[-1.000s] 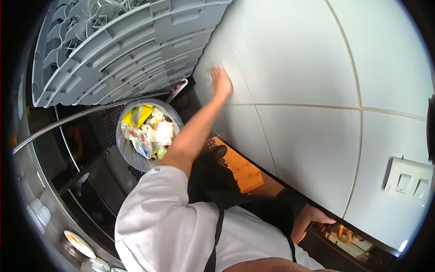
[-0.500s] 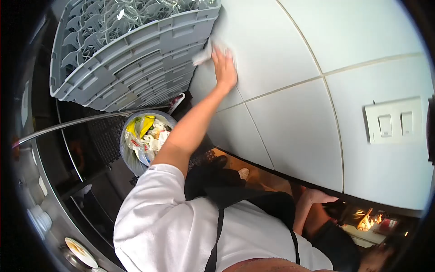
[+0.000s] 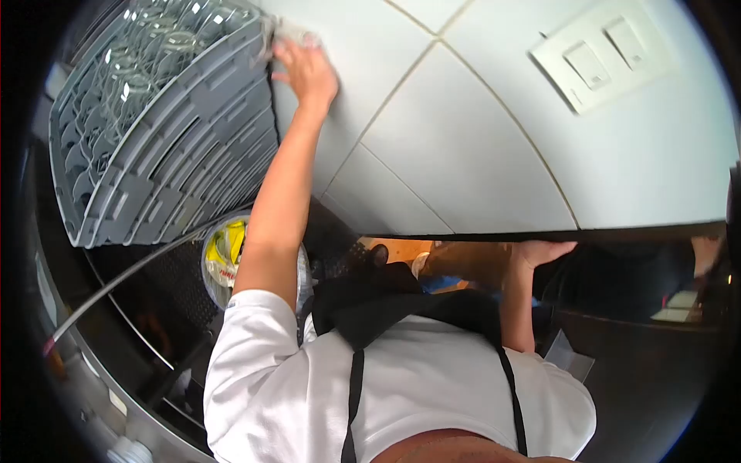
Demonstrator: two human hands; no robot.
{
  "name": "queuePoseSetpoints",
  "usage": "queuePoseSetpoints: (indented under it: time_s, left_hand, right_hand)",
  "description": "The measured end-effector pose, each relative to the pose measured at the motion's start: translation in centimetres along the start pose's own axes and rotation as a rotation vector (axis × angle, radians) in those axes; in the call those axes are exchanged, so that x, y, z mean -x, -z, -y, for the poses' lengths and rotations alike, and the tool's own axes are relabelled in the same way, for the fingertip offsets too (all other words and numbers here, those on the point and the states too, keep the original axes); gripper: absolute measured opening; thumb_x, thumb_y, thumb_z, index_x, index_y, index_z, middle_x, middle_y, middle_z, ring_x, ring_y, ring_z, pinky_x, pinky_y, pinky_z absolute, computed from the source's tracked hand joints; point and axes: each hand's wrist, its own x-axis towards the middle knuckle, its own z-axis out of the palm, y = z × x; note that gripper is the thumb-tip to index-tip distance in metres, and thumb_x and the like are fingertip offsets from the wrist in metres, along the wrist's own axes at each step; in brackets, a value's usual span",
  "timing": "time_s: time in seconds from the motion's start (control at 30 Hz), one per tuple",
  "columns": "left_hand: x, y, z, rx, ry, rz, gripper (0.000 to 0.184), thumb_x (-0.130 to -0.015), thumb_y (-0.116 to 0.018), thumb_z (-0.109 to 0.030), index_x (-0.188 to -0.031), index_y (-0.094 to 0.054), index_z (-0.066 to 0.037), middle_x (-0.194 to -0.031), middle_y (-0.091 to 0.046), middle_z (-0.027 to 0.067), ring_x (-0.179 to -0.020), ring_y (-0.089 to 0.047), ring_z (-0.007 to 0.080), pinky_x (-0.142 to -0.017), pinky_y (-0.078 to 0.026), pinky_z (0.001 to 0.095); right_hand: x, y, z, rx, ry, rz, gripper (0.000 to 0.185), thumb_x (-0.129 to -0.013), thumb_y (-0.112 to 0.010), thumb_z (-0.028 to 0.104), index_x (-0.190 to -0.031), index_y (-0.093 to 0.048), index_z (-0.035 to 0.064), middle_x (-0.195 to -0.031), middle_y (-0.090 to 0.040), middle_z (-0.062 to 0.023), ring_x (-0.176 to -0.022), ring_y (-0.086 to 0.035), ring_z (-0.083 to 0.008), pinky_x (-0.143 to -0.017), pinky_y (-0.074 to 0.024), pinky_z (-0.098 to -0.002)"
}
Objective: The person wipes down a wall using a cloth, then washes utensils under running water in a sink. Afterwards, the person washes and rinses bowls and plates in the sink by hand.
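Observation:
My left hand (image 3: 311, 77) is raised against the white tiled wall (image 3: 455, 147), its fingers pressing a pale, crumpled cloth (image 3: 287, 32) to the tiles. The cloth is partly blurred and touches or nearly touches the upper corner of a stack of grey glass racks (image 3: 208, 108). Clear glasses (image 3: 166, 46) fill the top rack. Lower right, my right hand (image 3: 540, 251) rests at the dark edge of the wall. One digit points to the right; the other fingers are hidden.
A bin (image 3: 218, 282) with a clear liner and yellow and white rubbish stands below the racks. A metal rail (image 3: 123, 278) runs past it. Light switches (image 3: 602, 58) sit on the wall at upper right. Shoes (image 3: 378, 255) show on the floor beyond the wall.
The view has shifted, so the racks and the light switches appear further up or left. My left hand has moved with the cloth up along the wall, closer to the racks' top corner.

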Motion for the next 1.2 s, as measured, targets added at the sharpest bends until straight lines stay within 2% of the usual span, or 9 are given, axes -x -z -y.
queuePoseSetpoints:
  time_s: [0.13, 0.2, 0.27, 0.4, 0.47, 0.57, 0.77, 0.97, 1.2]
  left_hand:
    - [10.3, -2.7, 1.4, 0.054, -0.002, 0.016, 0.07, -0.1, -0.029, -0.037, -0.141, -0.016, 0.018, -0.15, -0.013, 0.0359, -0.144, -0.002, 0.0431, -0.112, 0.0, 0.0618]
    - [17.6, -4.6, 1.7, -0.185, -0.256, 0.099, 0.065, -0.089, -0.05, -0.036, -0.115, -0.047, 0.024, -0.135, -0.032, 0.0418, -0.135, -0.017, 0.0529, -0.111, -0.004, 0.0641]
    - [21.0, -1.2, -4.2, -0.324, -0.417, 0.62, 0.059, -0.078, -0.061, -0.039, -0.101, -0.059, 0.016, -0.114, -0.049, 0.0357, -0.121, -0.035, 0.0509, -0.108, -0.002, 0.0689]
    - [14.6, -1.2, -10.0, 0.019, -0.791, 0.343, 0.049, -0.073, -0.062, -0.034, -0.101, -0.064, 0.006, -0.102, -0.055, 0.0264, -0.104, -0.047, 0.0482, -0.1, -0.007, 0.0772]
    - [6.1, -1.6, -12.7, 0.089, -0.81, -0.21, 0.068, -0.081, -0.055, -0.03, -0.132, -0.04, 0.011, -0.129, -0.043, 0.0341, -0.125, -0.036, 0.0505, -0.103, -0.011, 0.073]
    - [-2.1, 2.1, -16.1, 0.133, -0.258, -0.196, 0.057, -0.096, -0.037, -0.032, -0.13, -0.035, 0.014, -0.145, -0.017, 0.0373, -0.139, -0.014, 0.0488, -0.104, -0.005, 0.0719]
    - [15.0, -2.6, -12.0, 0.069, -0.733, -0.01, 0.067, -0.082, -0.059, -0.033, -0.121, -0.04, 0.018, -0.147, 0.002, 0.0424, -0.14, 0.002, 0.0547, -0.105, 0.001, 0.0716]
    - [23.5, -4.3, -2.1, 0.057, -0.659, 0.5, 0.044, -0.071, -0.061, -0.028, -0.1, -0.06, 0.004, -0.124, -0.047, 0.0323, -0.119, -0.036, 0.0514, -0.105, -0.014, 0.0685]
    - [23.9, -3.5, -14.1, 0.095, -1.044, 0.295, 0.039, -0.072, -0.064, -0.033, -0.101, -0.066, -0.008, -0.115, -0.057, 0.019, -0.115, -0.047, 0.0427, -0.104, -0.012, 0.0699]
  right_hand:
    - [0.2, -0.8, 0.5, 0.085, 0.121, 0.045, 0.049, -0.102, -0.028, 0.034, -0.132, -0.041, -0.0021, -0.13, -0.048, -0.0125, -0.117, -0.048, -0.0228, -0.101, -0.0374, -0.0366]
    - [0.1, -0.8, 0.8, 0.215, 0.211, 0.121, 0.046, -0.102, -0.03, 0.031, -0.13, -0.043, -0.0028, -0.126, -0.051, -0.0123, -0.114, -0.05, -0.0223, -0.1, -0.0386, -0.0359]
    - [0.0, -0.8, 1.0, 0.106, 0.153, 0.139, 0.043, -0.101, -0.033, 0.028, -0.128, -0.043, -0.0034, -0.123, -0.052, -0.0121, -0.112, -0.051, -0.0216, -0.098, -0.0394, -0.0351]
    - [-0.8, 0.9, -0.7, 0.141, 0.189, 0.215, 0.039, -0.1, -0.038, 0.022, -0.127, -0.044, -0.0047, -0.122, -0.052, -0.0128, -0.112, -0.05, -0.0224, -0.099, -0.0386, -0.0356]
    - [-0.4, 0.6, -0.9, 0.213, 0.169, 0.119, 0.039, -0.1, -0.038, 0.021, -0.129, -0.043, -0.0051, -0.124, -0.052, -0.0135, -0.113, -0.05, -0.0236, -0.101, -0.037, -0.036]
    - [-0.7, 0.8, -1.3, 0.036, 0.107, 0.161, 0.044, -0.1, -0.037, 0.019, -0.136, -0.038, -0.0056, -0.13, -0.05, -0.0163, -0.118, -0.047, -0.0252, -0.105, -0.0321, -0.0353]
    - [-0.4, -0.4, -0.1, 0.035, 0.115, 0.169, 0.048, -0.101, -0.029, 0.027, -0.135, -0.041, -0.0047, -0.128, -0.051, -0.0122, -0.117, -0.048, -0.0231, -0.103, -0.0338, -0.0332]
    - [-0.4, -0.5, -0.2, 0.079, 0.153, 0.144, 0.047, -0.101, -0.027, 0.027, -0.128, -0.047, -0.005, -0.121, -0.055, -0.0115, -0.113, -0.05, -0.0221, -0.099, -0.0374, -0.0331]
    - [-0.5, 2.2, -3.8, 0.681, 0.552, 0.196, 0.05, -0.096, -0.039, 0.006, -0.141, -0.028, -0.0116, -0.144, -0.037, -0.0249, -0.134, -0.036, -0.0365, -0.113, -0.0257, -0.0399]
